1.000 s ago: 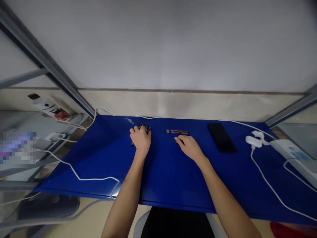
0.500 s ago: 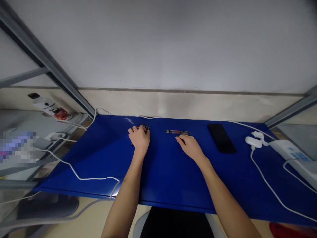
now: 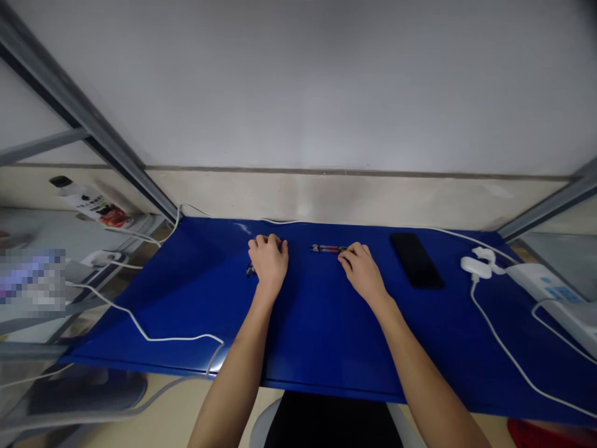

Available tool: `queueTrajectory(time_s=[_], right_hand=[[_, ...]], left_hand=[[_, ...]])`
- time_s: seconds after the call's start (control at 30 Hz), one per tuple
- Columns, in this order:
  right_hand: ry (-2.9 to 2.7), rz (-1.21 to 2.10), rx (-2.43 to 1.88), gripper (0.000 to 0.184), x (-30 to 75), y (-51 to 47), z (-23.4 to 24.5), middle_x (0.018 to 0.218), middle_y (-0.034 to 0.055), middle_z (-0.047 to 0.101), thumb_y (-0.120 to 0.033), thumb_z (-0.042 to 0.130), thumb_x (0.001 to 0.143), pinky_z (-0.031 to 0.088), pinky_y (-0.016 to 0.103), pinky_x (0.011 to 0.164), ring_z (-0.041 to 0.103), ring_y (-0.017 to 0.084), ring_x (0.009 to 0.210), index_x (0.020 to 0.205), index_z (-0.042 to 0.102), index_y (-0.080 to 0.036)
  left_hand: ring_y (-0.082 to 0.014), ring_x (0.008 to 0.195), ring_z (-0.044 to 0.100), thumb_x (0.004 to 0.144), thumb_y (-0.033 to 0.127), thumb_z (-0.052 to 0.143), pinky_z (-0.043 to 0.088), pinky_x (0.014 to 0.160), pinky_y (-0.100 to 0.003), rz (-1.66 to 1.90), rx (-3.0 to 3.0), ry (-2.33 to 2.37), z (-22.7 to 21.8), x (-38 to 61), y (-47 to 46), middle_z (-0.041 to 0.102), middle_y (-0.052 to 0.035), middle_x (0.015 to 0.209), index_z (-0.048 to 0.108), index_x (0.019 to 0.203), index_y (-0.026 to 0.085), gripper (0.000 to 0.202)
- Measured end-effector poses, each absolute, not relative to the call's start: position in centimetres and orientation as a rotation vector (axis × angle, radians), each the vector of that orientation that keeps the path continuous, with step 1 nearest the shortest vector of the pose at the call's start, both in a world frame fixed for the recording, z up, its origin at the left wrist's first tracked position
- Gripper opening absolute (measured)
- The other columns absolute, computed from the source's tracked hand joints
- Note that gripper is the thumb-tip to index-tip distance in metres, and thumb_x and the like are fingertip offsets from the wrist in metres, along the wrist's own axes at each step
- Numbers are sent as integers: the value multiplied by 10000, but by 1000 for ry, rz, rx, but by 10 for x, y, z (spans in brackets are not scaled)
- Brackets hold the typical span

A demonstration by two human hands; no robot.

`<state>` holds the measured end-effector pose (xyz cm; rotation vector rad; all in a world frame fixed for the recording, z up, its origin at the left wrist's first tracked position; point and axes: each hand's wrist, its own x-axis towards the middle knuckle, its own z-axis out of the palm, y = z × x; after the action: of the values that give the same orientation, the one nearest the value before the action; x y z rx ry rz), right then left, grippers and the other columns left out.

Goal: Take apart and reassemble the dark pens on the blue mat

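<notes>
Left hand (image 3: 268, 264) palm-down; right hand (image 3: 364, 272) too

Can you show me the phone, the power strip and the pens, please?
Black phone (image 3: 416, 261): head view, middle of its dark face.
White power strip (image 3: 543, 287): head view, on its top face.
Pens (image 3: 328, 249): head view, middle of the bundle.

Grey metal bars (image 3: 79, 118) flank a white wall (image 3: 298, 81) with a cream band (image 3: 326, 199) behind the blue tabletop (image 3: 186, 298).
</notes>
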<state>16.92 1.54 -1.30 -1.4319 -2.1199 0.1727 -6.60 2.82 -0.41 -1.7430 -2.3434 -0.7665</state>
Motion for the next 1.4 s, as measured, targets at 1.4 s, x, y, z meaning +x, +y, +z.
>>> queueTrajectory(time_s=[1.4], right_hand=[[-2279,290,-1185,219,164,18,-13,973,104,717,-215,471,974,500,411,871,650,247,915,994,687,-186]], left_hand=[[-205,924,442,1020,377,343,288,778,-353,-717,-2615,-1604,-9,-21,17,586,-50,912,650,967,239,340]])
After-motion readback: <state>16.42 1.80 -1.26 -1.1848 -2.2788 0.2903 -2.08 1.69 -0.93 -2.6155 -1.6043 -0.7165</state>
